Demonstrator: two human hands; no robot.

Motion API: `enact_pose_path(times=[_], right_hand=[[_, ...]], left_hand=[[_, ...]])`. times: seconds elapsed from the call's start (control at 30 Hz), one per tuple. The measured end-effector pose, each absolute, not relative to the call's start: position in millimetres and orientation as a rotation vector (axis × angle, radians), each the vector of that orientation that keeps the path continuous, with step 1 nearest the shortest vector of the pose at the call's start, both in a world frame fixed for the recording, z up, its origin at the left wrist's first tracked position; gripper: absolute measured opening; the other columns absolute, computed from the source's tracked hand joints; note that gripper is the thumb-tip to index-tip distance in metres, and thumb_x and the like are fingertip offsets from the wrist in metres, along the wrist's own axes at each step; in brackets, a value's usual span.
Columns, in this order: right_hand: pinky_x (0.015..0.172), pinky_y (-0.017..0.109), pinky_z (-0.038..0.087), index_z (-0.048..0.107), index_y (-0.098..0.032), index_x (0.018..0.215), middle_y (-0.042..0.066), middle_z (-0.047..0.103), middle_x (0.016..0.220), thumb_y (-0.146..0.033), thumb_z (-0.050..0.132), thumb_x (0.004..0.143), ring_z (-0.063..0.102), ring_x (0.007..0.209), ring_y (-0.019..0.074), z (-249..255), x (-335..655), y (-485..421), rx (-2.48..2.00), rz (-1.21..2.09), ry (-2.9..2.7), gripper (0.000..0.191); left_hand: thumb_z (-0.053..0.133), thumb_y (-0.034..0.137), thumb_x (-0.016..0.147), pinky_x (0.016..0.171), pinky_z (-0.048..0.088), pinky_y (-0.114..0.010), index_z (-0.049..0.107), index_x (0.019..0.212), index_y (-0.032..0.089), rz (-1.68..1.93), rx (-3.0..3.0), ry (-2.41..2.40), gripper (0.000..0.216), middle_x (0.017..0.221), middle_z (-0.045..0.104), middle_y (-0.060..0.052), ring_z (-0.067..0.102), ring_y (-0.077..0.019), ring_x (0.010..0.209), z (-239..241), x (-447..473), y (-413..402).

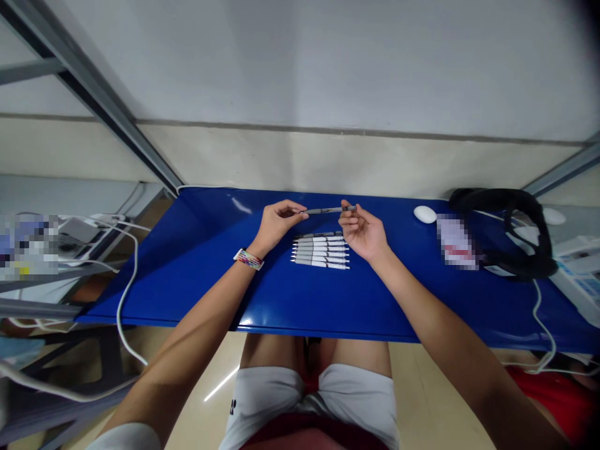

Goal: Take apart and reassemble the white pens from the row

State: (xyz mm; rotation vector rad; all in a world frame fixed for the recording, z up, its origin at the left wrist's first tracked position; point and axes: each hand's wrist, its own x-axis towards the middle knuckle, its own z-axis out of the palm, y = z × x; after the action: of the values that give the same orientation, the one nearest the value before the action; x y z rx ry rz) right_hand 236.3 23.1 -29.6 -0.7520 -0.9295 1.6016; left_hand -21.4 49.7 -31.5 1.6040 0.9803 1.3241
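Note:
A slim grey pen [324, 210] is held level above the blue table [323, 306], one end in each hand. My left hand [280, 224] pinches its left tip between thumb and fingers. At the other end, the fingers of my right hand [363, 231] close around the darker part of the pen. Just below, several white and grey pens [320, 251] lie side by side in a neat row on the table, tips to the left. The right hand partly covers the upper right end of that row.
To the right lie a white mouse-like object [424, 214], a blurred packet [454, 242] and a black strap-like headset [539, 219]. A white cable [544, 325] hangs over the right front edge. Another cable [134, 281] loops at the left edge. A wall [300, 156] stands behind.

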Motion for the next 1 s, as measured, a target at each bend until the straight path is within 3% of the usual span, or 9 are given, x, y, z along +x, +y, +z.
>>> enact_pose_path(times=[0.1, 0.3, 0.53, 0.67, 0.83, 1.0], right_hand=[[0.059, 0.027, 0.052, 0.075, -0.024, 0.104, 0.001, 0.059, 0.077, -0.047, 0.073, 0.093, 0.051, 0.067, 0.0150, -34.6, 235.4, 26.6, -0.731, 1.578, -0.900, 0.026], [0.061, 0.028, 0.054, 0.075, -0.022, 0.112, 0.004, 0.064, 0.083, -0.053, 0.069, 0.095, 0.056, 0.072, 0.0162, -27.2, 232.7, 21.6, -0.733, 1.545, -0.851, 0.035], [0.054, 0.028, 0.049, 0.072, -0.024, 0.101, 0.002, 0.055, 0.074, -0.047, 0.071, 0.091, 0.048, 0.065, 0.0162, -27.7, 229.9, 19.7, -0.772, 1.510, -0.870, 0.025], [0.060, 0.030, 0.052, 0.073, -0.023, 0.109, 0.004, 0.058, 0.078, -0.058, 0.064, 0.096, 0.053, 0.071, 0.0176, -29.7, 230.8, 18.7, -0.800, 1.480, -0.922, 0.039], [0.065, 0.031, 0.052, 0.074, -0.024, 0.104, 0.003, 0.059, 0.080, -0.051, 0.070, 0.092, 0.053, 0.073, 0.0175, -33.1, 231.4, 20.5, -0.783, 1.460, -0.950, 0.029], [0.070, 0.034, 0.054, 0.075, -0.024, 0.112, 0.006, 0.063, 0.086, -0.057, 0.065, 0.094, 0.055, 0.079, 0.0197, -31.9, 230.2, 19.3, -0.754, 1.467, -0.946, 0.039]], left_hand=[[0.093, 0.038, 0.078, 0.080, 0.058, -0.034, 0.083, 0.095, 0.019, 1.300, 1.620, 0.971, 0.027, 0.092, 0.081, -0.007, 0.072, -0.0181, 0.081, -32.7, -19.0, 48.6], [0.092, 0.036, 0.079, 0.076, 0.056, -0.032, 0.082, 0.095, 0.019, 1.314, 1.594, 0.968, 0.025, 0.087, 0.080, -0.005, 0.070, -0.0162, 0.078, -34.4, -16.5, 48.3], [0.092, 0.038, 0.078, 0.077, 0.057, -0.033, 0.083, 0.094, 0.019, 1.312, 1.604, 0.976, 0.027, 0.091, 0.081, -0.006, 0.071, -0.0175, 0.080, -33.6, -16.2, 47.2], [0.092, 0.038, 0.078, 0.076, 0.057, -0.033, 0.083, 0.094, 0.019, 1.324, 1.601, 0.987, 0.027, 0.088, 0.080, -0.006, 0.070, -0.0175, 0.078, -34.1, -16.2, 48.4], [0.093, 0.036, 0.078, 0.078, 0.057, -0.034, 0.083, 0.094, 0.019, 1.338, 1.600, 0.977, 0.025, 0.089, 0.081, -0.006, 0.070, -0.0174, 0.079, -33.1, -16.5, 48.4], [0.092, 0.036, 0.078, 0.080, 0.058, -0.034, 0.084, 0.095, 0.019, 1.335, 1.597, 0.995, 0.025, 0.089, 0.081, -0.006, 0.071, -0.0181, 0.080, -34.0, -16.7, 48.1]])
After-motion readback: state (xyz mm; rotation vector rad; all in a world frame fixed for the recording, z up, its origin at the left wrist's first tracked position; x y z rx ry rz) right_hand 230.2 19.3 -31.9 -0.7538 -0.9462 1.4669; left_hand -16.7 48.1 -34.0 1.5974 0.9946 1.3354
